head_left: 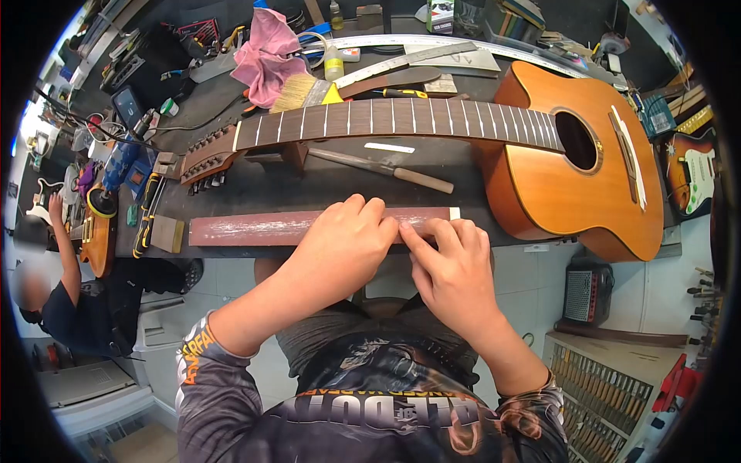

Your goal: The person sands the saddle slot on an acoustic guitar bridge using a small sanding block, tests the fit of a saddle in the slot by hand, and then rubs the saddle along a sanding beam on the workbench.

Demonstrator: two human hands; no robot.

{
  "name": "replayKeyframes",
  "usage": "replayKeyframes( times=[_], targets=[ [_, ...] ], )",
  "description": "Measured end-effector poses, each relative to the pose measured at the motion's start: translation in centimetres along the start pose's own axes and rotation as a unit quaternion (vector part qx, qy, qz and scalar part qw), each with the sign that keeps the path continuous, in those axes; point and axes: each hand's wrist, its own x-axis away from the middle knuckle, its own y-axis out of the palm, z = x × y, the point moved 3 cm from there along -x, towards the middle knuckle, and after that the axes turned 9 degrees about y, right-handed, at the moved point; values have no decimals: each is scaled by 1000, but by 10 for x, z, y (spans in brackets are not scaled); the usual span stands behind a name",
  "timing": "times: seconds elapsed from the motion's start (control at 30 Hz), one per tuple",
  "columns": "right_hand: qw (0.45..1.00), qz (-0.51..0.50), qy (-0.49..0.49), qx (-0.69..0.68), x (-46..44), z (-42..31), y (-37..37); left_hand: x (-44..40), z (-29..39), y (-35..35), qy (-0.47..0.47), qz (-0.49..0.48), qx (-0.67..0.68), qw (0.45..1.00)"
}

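Observation:
A long, flat reddish-brown sanding strip (262, 228) lies along the near edge of the bench, streaked with white dust. Over its middle, my left hand (351, 231) is closed, fingers curled and thumb tip pressed down. Beside it, my right hand (455, 258) is also closed, its thumb and forefinger meeting near the left thumb. Whatever small piece the fingers pinch is hidden behind them. Just behind the strip rests an acoustic guitar (540, 193), its fretted neck (386, 119) running left to the headstock (208, 158).
A wooden-handled file (421, 180) and a small white strip (388, 147) lie under the neck. Behind it are a brush (301, 94), a pink cloth (268, 58) and a glue bottle (333, 63). Screwdrivers (147, 216) sit left. A co-worker (73, 301) sits at far left.

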Motion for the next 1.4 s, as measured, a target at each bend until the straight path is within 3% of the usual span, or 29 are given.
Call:
replayKeyframes(
  times=[0.17,0.33,0.63,0.73,0.87,1.1,1.17,1.27,1.4],
  targets=[
    [999,-23,20,-7,1,-3,0,-2,4,3,1,-22,-29,999],
    [999,-39,-20,-12,-14,-26,10,20,-10,-8,8,-40,-55,998],
    [982,-8,-154,-110,-79,-164,114,164,-93,-69,-115,-60,-74,989],
    [982,-23,-177,-64,-88,-191,127,188,-110,-81,-145,-55,-49,987],
    [983,21,-141,-115,-79,-146,97,150,-92,-63,-87,-58,-19,994],
    [1000,-21,-7,-3,-20,-9,1,5,0,3,32,25,-35,999],
    [1000,-21,23,1,-9,11,-12,-18,12,22,48,1,-53,997],
    [1000,-24,3,19,-10,5,-10,-11,9,19,43,-14,-64,997],
    [997,-38,-69,-5,-40,-60,35,58,-30,-13,7,27,-64,998]
  ],
)
